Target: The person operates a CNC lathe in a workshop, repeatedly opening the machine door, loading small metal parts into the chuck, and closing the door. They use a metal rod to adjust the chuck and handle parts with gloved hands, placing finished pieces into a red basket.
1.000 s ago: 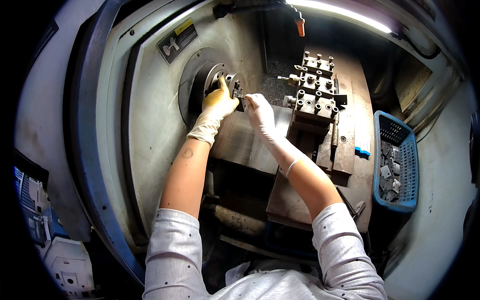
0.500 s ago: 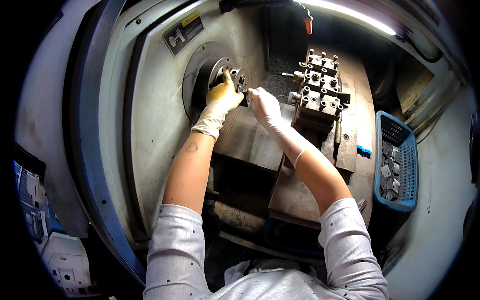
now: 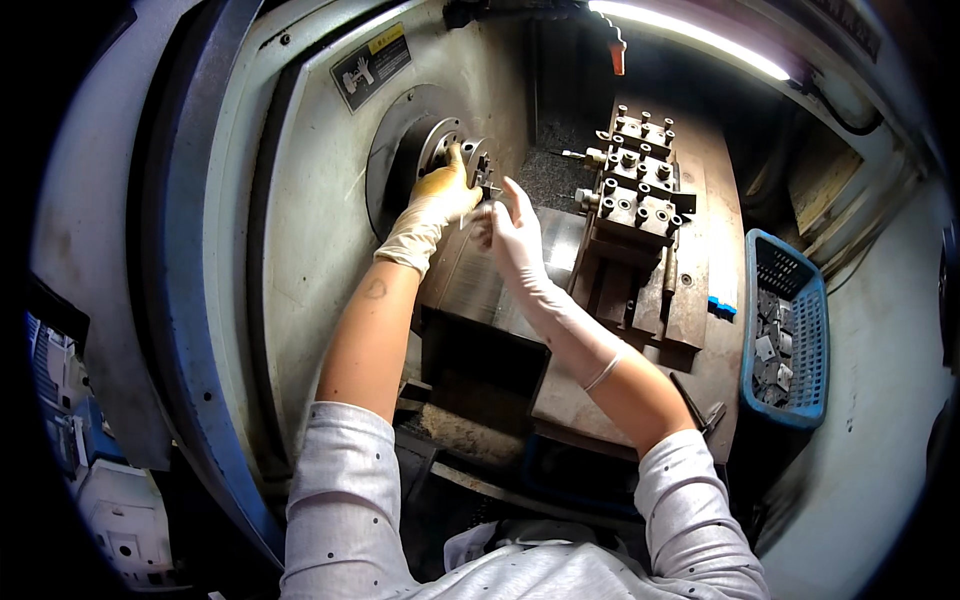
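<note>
A round metal lathe chuck [image 3: 435, 143], with a fixture [image 3: 482, 165] on its front, projects from the machine wall. My left hand [image 3: 446, 192], in a yellow-stained glove, grips the chuck's near side with one digit stretched upward along it. Its other fingertips are partly hidden. Just right of the fixture is my right hand [image 3: 515, 230] in a white glove. One finger points up and apart, while the others are bent and blurred by motion. Nothing shows plainly in that hand. Small metal pieces at the fixture are too fine to make out.
A tool block [image 3: 640, 185] with several bolts stands to the right on the slide. Beyond it sits a blue plastic basket [image 3: 822, 345] of metal parts. A blue piece [image 3: 721, 308] and a dark tool [image 3: 712, 416] lie nearby. An orange-tipped nozzle [image 3: 617, 58] hangs above.
My right hand has drawn back slightly from the fixture and turned, its fingers spreading. My left hand stays at the chuck. The view has shifted a little.
</note>
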